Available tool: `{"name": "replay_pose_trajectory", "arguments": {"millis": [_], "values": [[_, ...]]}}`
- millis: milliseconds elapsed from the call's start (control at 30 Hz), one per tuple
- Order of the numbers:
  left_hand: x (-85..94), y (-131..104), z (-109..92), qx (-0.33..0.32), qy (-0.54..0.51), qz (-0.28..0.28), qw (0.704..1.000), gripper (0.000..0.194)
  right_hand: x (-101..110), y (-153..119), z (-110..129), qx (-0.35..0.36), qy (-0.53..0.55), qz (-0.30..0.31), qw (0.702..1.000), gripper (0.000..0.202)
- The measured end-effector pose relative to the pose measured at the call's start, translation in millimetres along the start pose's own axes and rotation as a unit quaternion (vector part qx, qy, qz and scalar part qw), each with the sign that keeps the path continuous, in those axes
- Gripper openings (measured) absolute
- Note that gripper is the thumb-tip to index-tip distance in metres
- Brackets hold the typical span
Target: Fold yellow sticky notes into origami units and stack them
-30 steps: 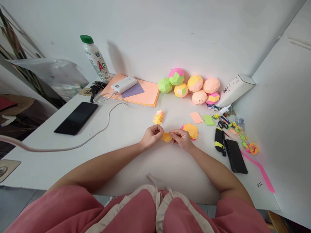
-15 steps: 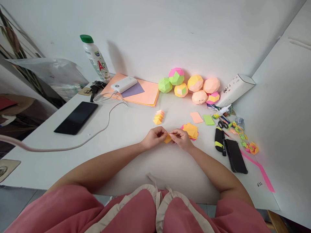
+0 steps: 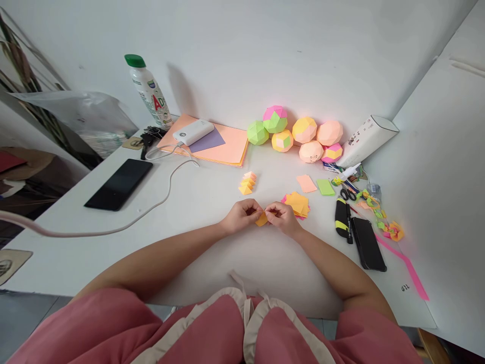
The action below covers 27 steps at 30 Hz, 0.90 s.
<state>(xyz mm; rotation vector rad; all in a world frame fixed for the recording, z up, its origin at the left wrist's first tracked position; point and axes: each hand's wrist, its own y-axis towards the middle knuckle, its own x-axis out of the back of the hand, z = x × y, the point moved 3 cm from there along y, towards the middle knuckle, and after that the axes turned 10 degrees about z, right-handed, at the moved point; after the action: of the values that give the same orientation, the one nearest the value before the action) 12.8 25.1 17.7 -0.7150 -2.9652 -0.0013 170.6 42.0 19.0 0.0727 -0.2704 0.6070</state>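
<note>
A small orange piece of paper is pinched between my two hands near the front of the white table. My left hand closes on its left side with thumb and forefinger, and my right hand grips the right side the same way. My fingers cover most of the paper, so its folds are hard to make out. Just right of my right hand lies a stack of orange and pink paper squares. Beyond my hands stands a short row of folded orange and peach paper pieces.
Several faceted paper balls rest against the wall. Scissors, a yellow-black cutter and a black phone lie to the right. Leftward are another phone, a power bank with its cable, and a bottle.
My fingertips have shifted slightly on the orange paper, and a bit more of its face shows between them. Everything else on the table stays in place.
</note>
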Motion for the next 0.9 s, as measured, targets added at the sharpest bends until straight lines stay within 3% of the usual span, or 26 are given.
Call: {"name": "replay_pose_trajectory", "arguments": {"millis": [367, 900], "values": [[1.3, 0.8, 6.4, -0.005, -0.025, 0.000, 1.000, 0.012, 0.4, 0.2, 0.3, -0.005, 0.020, 0.009, 1.000, 0.008], [1.4, -0.4, 1.0, 0.018, -0.054, -0.014, 0.998, 0.011, 0.0, 0.1, 1.0, -0.006, 0.020, 0.007, 1.000, 0.006]]}}
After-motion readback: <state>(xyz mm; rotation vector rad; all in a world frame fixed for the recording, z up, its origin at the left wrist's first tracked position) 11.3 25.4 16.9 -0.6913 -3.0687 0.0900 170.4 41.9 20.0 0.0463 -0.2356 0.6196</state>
